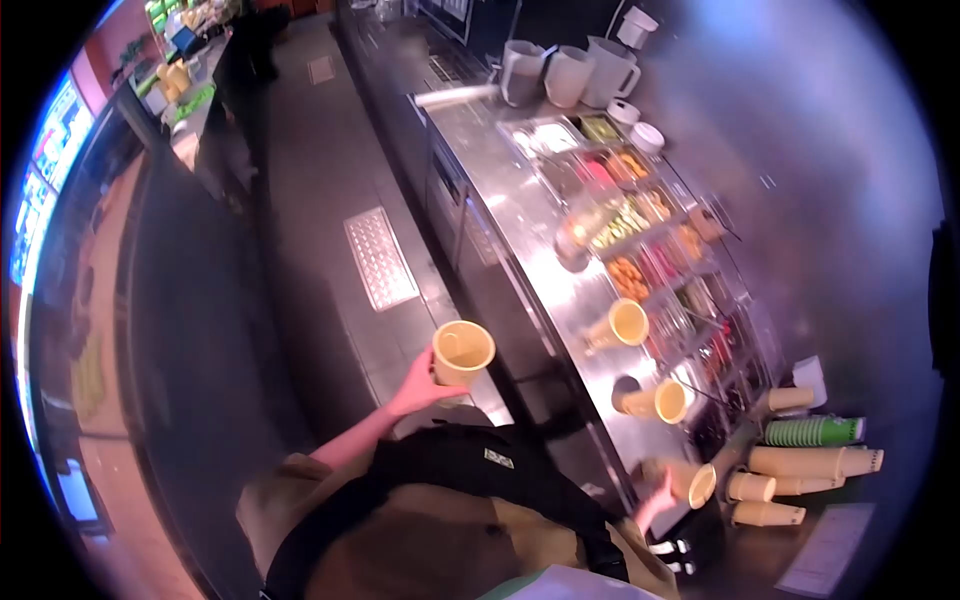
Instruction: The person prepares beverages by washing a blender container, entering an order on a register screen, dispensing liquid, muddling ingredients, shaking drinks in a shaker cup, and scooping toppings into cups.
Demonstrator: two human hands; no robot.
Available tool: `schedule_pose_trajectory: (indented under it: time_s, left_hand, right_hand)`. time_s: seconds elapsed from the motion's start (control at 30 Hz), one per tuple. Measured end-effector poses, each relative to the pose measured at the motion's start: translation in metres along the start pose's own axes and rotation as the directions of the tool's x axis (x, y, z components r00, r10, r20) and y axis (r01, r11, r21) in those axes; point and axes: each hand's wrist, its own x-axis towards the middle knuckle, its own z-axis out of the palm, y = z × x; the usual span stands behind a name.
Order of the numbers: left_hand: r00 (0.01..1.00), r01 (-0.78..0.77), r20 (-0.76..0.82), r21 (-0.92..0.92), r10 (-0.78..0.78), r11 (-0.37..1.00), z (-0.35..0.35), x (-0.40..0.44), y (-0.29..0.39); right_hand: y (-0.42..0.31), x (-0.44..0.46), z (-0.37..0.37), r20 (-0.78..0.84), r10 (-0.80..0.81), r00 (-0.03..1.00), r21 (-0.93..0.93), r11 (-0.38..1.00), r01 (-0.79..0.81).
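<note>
My left hand [418,388] is wrapped round a tan paper cup [455,370], held upright in front of my body with its open mouth facing up. At the lower right, my right hand [655,503] grips a second tan paper cup [690,482] low by the counter's near end; its fingers are partly hidden by the cup. Two more tan cups stand on the steel counter [500,215]: a far cup [612,326] and a nearer cup [652,401], both beside the ingredient pans.
Topping pans [630,225] with colourful cut food line the counter. Translucent pitchers [567,77] stand at its far end. Stacked tan cups [800,460] and green cups [815,432] lie at the right. A metal drain cover [381,258] is set in the floor.
</note>
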Motion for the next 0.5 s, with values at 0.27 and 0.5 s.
schedule_pose_trajectory:
  time_s: [0.27, 0.5]
  left_hand:
    - [0.987, -0.006, 0.159, -0.024, 0.01, 1.0, -0.104, 0.188, 0.01]
    - [0.997, 0.077, -0.005, 0.103, -0.077, 0.992, -0.341, 0.357, 0.01]
  right_hand:
    - [-0.026, -0.282, 0.155, 0.297, 0.082, 0.951, -0.077, 0.995, -0.061]
    - [-0.024, -0.502, 0.536, 0.832, 0.042, 0.554, -0.018, 0.999, -0.05]
